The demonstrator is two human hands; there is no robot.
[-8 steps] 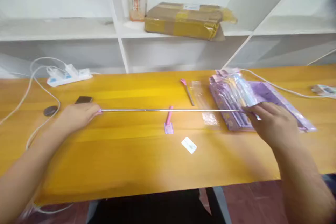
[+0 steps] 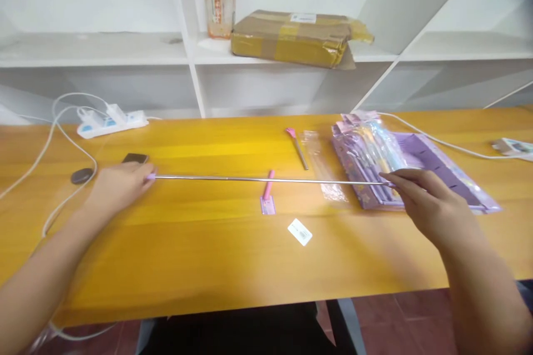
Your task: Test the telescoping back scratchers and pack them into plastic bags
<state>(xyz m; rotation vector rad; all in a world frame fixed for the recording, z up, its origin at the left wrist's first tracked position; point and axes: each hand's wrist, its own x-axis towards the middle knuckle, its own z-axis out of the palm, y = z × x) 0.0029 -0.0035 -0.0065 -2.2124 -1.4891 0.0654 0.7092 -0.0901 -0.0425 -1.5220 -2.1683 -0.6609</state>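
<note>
Head view:
- Thin metal rod is stretched level just above the yellow table, running left to right across its middle.
- Left hand is closed around the rod's left end, where a pale pink tip shows at the fingers; how the fingers sit under the palm cannot be told.
- Right hand pinches the right end between thumb and forefinger, remaining fingers loosely curled, above the purple pack.
- Handling, as judged: the rod looks light, slender and stiff, with a smooth shiny surface likely to slip. So long a span would probably flex or bend if pressed mid-length; the ends look the safest places to hold.
- Purple plastic-wrapped pack lies at right on the table; it holds stationery-like items, details too blurred to name.
- A clear empty-looking sleeve lies just beside it.
- A pink-handled piece rests under the rod; a second short pink-tipped stick lies behind it; a small white tag sits nearer.
- Shelf behind: taped cardboard box, shut, contents hidden; an orange packet stands beside it.
- Power strip at far left.
</note>
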